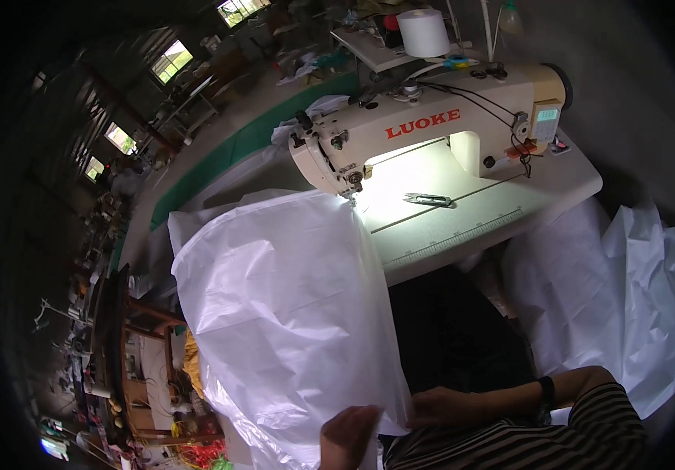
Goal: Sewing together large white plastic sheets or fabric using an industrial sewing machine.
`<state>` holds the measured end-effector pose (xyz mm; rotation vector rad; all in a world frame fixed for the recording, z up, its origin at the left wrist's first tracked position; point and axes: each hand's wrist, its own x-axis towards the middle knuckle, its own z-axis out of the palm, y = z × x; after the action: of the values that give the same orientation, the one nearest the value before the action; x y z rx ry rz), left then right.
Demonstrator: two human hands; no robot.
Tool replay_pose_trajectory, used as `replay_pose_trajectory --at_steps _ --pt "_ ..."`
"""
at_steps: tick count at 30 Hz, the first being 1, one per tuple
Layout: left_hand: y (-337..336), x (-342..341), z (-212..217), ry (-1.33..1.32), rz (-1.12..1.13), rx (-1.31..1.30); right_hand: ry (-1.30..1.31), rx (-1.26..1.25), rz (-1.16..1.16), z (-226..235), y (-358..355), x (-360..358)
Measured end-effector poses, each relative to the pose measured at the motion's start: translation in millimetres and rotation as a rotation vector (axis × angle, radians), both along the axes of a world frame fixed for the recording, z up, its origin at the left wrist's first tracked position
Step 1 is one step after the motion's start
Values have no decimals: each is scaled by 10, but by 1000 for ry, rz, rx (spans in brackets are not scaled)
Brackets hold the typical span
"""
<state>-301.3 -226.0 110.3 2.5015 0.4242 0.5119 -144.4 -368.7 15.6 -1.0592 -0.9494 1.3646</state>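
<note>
A large white plastic-like sheet hangs from the needle area of a white sewing machine down toward my lap. Its upper edge lies at the presser foot, under the bright lamp. At the sheet's near end, my left hand is closed with its fingers folded together against the material. My right hand grips the sheet's lower right edge; its fingertips are partly hidden there. Small thread snips rest on the machine bed, right of the needle.
More white sheeting hangs at the right, beyond the machine bed. A white thread cone stands behind the machine. A green strip runs along the far table. Wooden framing and cluttered goods are at the left.
</note>
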Motion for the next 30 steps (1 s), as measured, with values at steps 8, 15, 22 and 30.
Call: replay_pose_trajectory --at_steps 8,15,22,30 --pt "-129 -26 -393 40 -20 -171 -1161 619 -112 390 48 75" --pt "-163 -7 -426 -29 135 -793 -1401 692 -72 268 89 13" --pt "-71 52 -529 -114 186 -175 -1608 -596 153 -1106 -979 1173" --pt "93 323 -278 -126 -260 41 1050 418 -87 -147 1156 914"
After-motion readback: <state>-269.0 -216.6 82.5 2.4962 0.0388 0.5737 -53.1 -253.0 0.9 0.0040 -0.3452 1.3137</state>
